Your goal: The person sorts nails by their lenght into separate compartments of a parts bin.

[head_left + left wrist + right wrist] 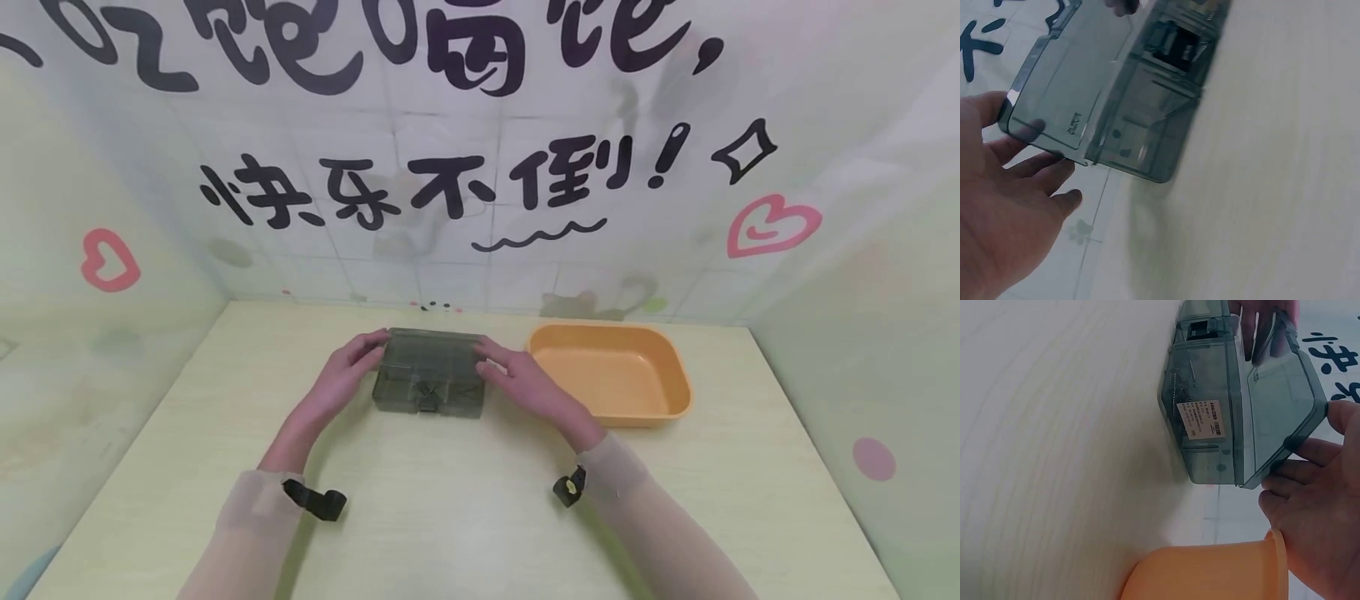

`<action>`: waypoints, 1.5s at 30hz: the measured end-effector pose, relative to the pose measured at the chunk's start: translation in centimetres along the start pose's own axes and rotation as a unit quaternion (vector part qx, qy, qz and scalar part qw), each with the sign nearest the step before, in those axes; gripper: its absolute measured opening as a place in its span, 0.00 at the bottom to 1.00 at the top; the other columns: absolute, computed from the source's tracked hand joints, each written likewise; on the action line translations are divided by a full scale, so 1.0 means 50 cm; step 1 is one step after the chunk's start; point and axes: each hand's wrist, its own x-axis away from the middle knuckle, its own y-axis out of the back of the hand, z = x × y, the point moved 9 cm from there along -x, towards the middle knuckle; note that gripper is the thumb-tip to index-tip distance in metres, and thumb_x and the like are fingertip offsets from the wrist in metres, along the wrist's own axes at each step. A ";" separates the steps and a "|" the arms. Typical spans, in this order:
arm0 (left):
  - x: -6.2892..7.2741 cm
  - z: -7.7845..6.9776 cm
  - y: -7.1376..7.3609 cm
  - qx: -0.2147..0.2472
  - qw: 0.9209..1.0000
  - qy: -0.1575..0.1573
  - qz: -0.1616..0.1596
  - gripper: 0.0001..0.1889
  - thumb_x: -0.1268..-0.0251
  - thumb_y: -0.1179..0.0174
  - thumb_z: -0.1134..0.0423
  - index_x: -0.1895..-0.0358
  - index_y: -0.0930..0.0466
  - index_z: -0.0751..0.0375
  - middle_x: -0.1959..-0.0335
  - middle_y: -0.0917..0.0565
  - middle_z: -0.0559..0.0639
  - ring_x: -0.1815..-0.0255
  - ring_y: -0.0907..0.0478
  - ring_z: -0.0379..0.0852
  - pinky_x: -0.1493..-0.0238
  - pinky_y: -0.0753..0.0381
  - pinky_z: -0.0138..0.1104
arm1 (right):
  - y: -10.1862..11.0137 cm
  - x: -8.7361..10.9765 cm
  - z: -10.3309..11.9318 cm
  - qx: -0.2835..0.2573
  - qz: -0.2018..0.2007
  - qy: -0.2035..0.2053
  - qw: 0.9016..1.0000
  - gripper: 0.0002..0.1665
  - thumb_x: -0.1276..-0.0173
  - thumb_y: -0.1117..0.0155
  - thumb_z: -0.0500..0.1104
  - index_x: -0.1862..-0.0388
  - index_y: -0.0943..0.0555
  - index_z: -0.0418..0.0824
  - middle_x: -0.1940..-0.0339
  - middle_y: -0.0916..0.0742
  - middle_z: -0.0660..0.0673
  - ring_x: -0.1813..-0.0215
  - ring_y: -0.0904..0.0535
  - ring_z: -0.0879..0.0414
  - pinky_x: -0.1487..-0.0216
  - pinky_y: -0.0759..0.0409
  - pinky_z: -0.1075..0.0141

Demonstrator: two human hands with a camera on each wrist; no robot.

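Note:
A translucent dark grey plastic box (427, 398) with inner compartments sits on the table, its hinged lid (1063, 94) raised. At the lid's left end is my left hand (339, 382); its thumb lies on one face and its fingers reach behind. Likewise my right hand (528, 383) pinches the lid's right end between thumb and fingers. Inside the box, the right wrist view shows a printed white label (1201, 419) and some small dark pieces too blurred to name. A dark latch (427, 398) is at the middle of the front side.
An orange plastic tray (607, 421) stands to the right of the box, close to my right forearm. Behind the pale table (450, 500) rises a white wall (435, 275) with black lettering, and side walls bound both ends. Each wrist wears a black strap (315, 500).

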 end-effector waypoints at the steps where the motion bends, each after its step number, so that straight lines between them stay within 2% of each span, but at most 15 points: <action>1: 0.003 0.000 -0.002 -0.019 1.000 -0.005 -0.002 0.27 0.14 0.54 0.57 0.23 0.39 0.70 0.19 0.44 0.65 0.20 0.46 0.66 0.22 0.45 0.59 | -0.004 0.002 0.001 0.012 0.008 0.005 1.000 0.30 0.15 0.51 0.49 0.23 0.33 0.33 0.18 0.38 0.36 0.21 0.38 0.41 0.21 0.41 0.50; 4: 0.009 -0.004 -0.009 -0.072 0.997 -0.021 -0.008 0.27 0.15 0.52 0.59 0.22 0.40 0.68 0.19 0.43 0.65 0.20 0.48 0.67 0.22 0.44 0.58 | -0.014 0.005 0.005 0.050 0.021 0.012 0.998 0.32 0.15 0.51 0.50 0.22 0.34 0.33 0.18 0.41 0.36 0.28 0.28 0.37 0.22 0.37 0.50; 6: 0.012 -0.006 -0.014 -0.090 0.995 -0.029 -0.007 0.28 0.16 0.51 0.60 0.21 0.41 0.66 0.19 0.44 0.65 0.20 0.50 0.67 0.22 0.46 0.60 | -0.017 0.007 0.007 0.074 0.023 0.013 0.997 0.33 0.16 0.49 0.51 0.22 0.34 0.33 0.17 0.41 0.36 0.37 0.20 0.37 0.23 0.34 0.50; 7: 0.012 -0.006 -0.016 -0.096 0.995 -0.034 -0.006 0.28 0.16 0.50 0.61 0.21 0.41 0.66 0.19 0.44 0.65 0.19 0.50 0.67 0.22 0.47 0.60 | -0.019 0.008 0.008 0.084 0.023 0.012 0.996 0.33 0.17 0.47 0.51 0.22 0.34 0.33 0.17 0.41 0.36 0.40 0.18 0.38 0.24 0.34 0.50; 10: 0.015 -0.004 -0.022 -0.097 0.994 -0.042 -0.003 0.28 0.17 0.50 0.62 0.20 0.42 0.64 0.18 0.45 0.63 0.19 0.52 0.65 0.21 0.50 0.60 | -0.024 0.008 0.010 0.108 0.025 0.008 0.994 0.36 0.19 0.43 0.52 0.23 0.34 0.31 0.17 0.42 0.35 0.32 0.24 0.40 0.21 0.38 0.51; 13: 0.017 -0.001 -0.030 -0.100 0.994 -0.054 0.001 0.28 0.18 0.50 0.65 0.20 0.42 0.64 0.17 0.47 0.61 0.18 0.53 0.64 0.21 0.51 0.60 | -0.030 0.010 0.013 0.126 0.030 0.001 0.992 0.39 0.20 0.40 0.53 0.23 0.35 0.30 0.17 0.42 0.34 0.19 0.42 0.41 0.19 0.45 0.51; 15: 0.018 0.002 -0.035 -0.103 0.993 -0.060 0.002 0.28 0.18 0.50 0.66 0.20 0.41 0.64 0.17 0.49 0.60 0.18 0.54 0.63 0.21 0.51 0.60 | -0.035 0.011 0.015 0.142 0.035 -0.005 0.989 0.39 0.21 0.40 0.52 0.22 0.36 0.30 0.17 0.42 0.35 0.17 0.48 0.43 0.19 0.47 0.52; 21: 0.021 0.007 -0.042 -0.100 0.992 -0.071 -0.003 0.29 0.22 0.48 0.72 0.22 0.40 0.67 0.17 0.50 0.62 0.18 0.55 0.65 0.22 0.50 0.62 | -0.048 0.008 0.019 0.201 0.042 -0.008 0.979 0.39 0.21 0.38 0.52 0.23 0.35 0.29 0.18 0.41 0.33 0.17 0.48 0.41 0.19 0.46 0.52; 25: 0.021 0.004 -0.045 -0.117 0.990 -0.080 -0.006 0.29 0.23 0.46 0.72 0.22 0.39 0.67 0.17 0.50 0.63 0.18 0.56 0.65 0.22 0.50 0.62 | -0.054 0.006 0.020 0.232 0.045 -0.010 0.972 0.38 0.21 0.39 0.52 0.24 0.34 0.29 0.18 0.40 0.32 0.17 0.47 0.41 0.19 0.46 0.52; 29: 0.025 -0.007 -0.052 -0.174 0.978 -0.112 -0.010 0.26 0.23 0.47 0.71 0.25 0.35 0.70 0.19 0.47 0.67 0.18 0.54 0.66 0.22 0.49 0.62 | -0.057 0.007 0.024 0.255 0.047 -0.008 0.966 0.37 0.21 0.40 0.52 0.24 0.34 0.28 0.19 0.39 0.32 0.18 0.46 0.41 0.19 0.45 0.53; 34: 0.037 -0.030 -0.064 -0.258 0.951 -0.170 -0.020 0.20 0.25 0.46 0.74 0.34 0.26 0.76 0.25 0.35 0.70 0.21 0.44 0.67 0.21 0.51 0.59 | -0.060 0.010 0.031 0.264 0.047 0.002 0.963 0.37 0.20 0.41 0.51 0.25 0.33 0.27 0.20 0.38 0.31 0.18 0.45 0.41 0.19 0.45 0.53; 37: 0.044 -0.042 -0.074 -0.292 0.938 -0.188 -0.021 0.19 0.30 0.46 0.79 0.37 0.22 0.76 0.29 0.29 0.69 0.24 0.38 0.66 0.22 0.46 0.58 | -0.064 0.012 0.040 0.274 0.045 0.027 0.960 0.34 0.19 0.42 0.49 0.26 0.32 0.27 0.21 0.36 0.30 0.18 0.44 0.41 0.19 0.46 0.53; 40: 0.049 -0.045 -0.080 -0.307 0.932 -0.191 -0.018 0.20 0.32 0.46 0.81 0.38 0.21 0.75 0.31 0.26 0.68 0.26 0.34 0.67 0.25 0.39 0.59 | -0.071 0.013 0.052 0.281 0.042 0.062 0.957 0.30 0.19 0.43 0.45 0.27 0.30 0.27 0.22 0.33 0.30 0.19 0.42 0.40 0.19 0.45 0.52; 45: 0.058 -0.047 -0.085 -0.303 0.933 -0.195 -0.016 0.19 0.32 0.43 0.77 0.38 0.20 0.75 0.30 0.26 0.67 0.26 0.34 0.66 0.26 0.37 0.59 | -0.091 0.017 0.067 0.284 0.048 0.110 0.951 0.24 0.21 0.44 0.36 0.29 0.26 0.31 0.23 0.30 0.33 0.21 0.39 0.41 0.21 0.41 0.51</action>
